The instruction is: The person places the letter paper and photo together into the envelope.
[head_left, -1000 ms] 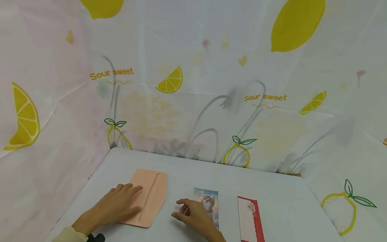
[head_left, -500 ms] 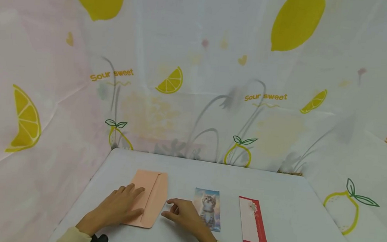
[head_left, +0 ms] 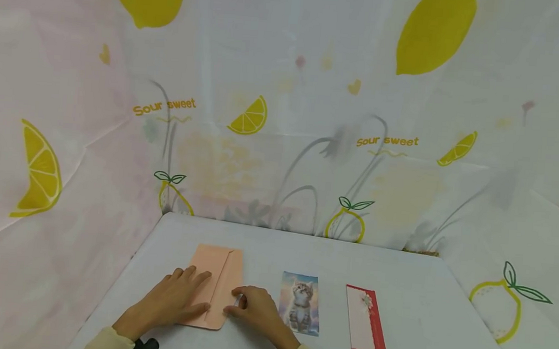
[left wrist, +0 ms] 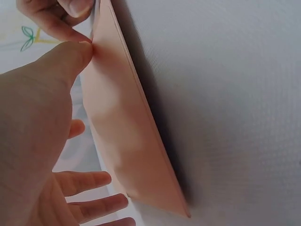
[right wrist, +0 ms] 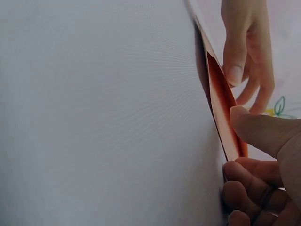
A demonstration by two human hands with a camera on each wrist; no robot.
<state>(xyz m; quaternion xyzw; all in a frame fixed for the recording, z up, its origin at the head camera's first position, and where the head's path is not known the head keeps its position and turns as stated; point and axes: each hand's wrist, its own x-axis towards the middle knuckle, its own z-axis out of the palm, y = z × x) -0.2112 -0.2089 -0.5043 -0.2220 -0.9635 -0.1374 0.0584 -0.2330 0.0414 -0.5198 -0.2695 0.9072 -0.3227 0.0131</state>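
Observation:
A peach-pink paper envelope (head_left: 208,259) lies on the white table, its flap side on the right. My left hand (head_left: 172,297) rests on its left part, fingers spread and straight, the thumb pressing near the flap's crease. At the flap's right edge is my right hand (head_left: 256,309), its thumb and index finger gripping the edge. In the right wrist view the envelope (right wrist: 218,101) gapes, showing a darker orange inside, and the right thumb (right wrist: 240,115) touches its edge. The left thumb (left wrist: 84,52) meets the paper in the left wrist view.
A kitten picture card (head_left: 301,303) lies right of the envelope. Farther right is a red and white card (head_left: 365,321) with a flower on it. A lemon-printed cloth (head_left: 283,115) walls the back and sides of the white table (head_left: 425,314).
My right hand has moved left from the kitten card to the envelope's right edge, uncovering the kitten card. My left hand has stayed on the envelope.

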